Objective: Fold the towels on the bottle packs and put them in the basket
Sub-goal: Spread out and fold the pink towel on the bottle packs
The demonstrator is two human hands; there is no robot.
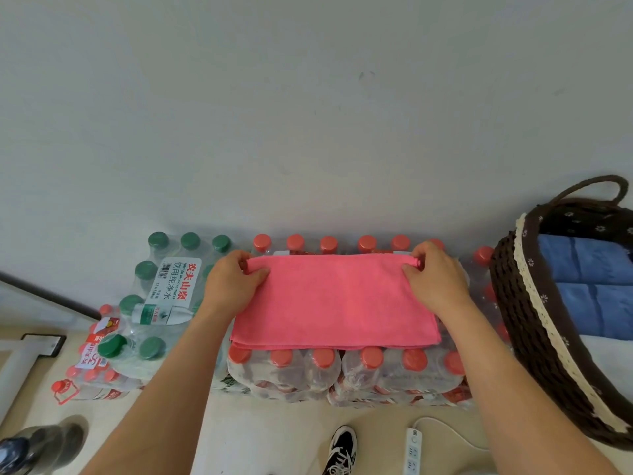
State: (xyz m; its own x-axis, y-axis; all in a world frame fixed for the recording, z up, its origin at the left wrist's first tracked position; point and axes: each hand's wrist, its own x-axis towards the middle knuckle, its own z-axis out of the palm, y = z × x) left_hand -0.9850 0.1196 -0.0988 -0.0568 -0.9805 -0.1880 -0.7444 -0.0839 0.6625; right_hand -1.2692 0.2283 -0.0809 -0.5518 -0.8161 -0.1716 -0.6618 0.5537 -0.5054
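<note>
- Currently the pink towel lies flat and doubled on the red-capped bottle packs, which serve as the folding surface.
- Left hand and right hand each pinch a far corner, probably to fold that edge nearer.
- Wicker basket, at right, holds folded blue towels.

- A pink towel, doubled over, lies flat on the red-capped bottle packs.
- The left hand pinches the towel's far corner on its side; the right hand pinches the opposite far corner.
- Green-capped bottle packs stand just outside the left hand.
- A dark woven basket sits beyond the right hand, with folded blue towels inside.
</note>
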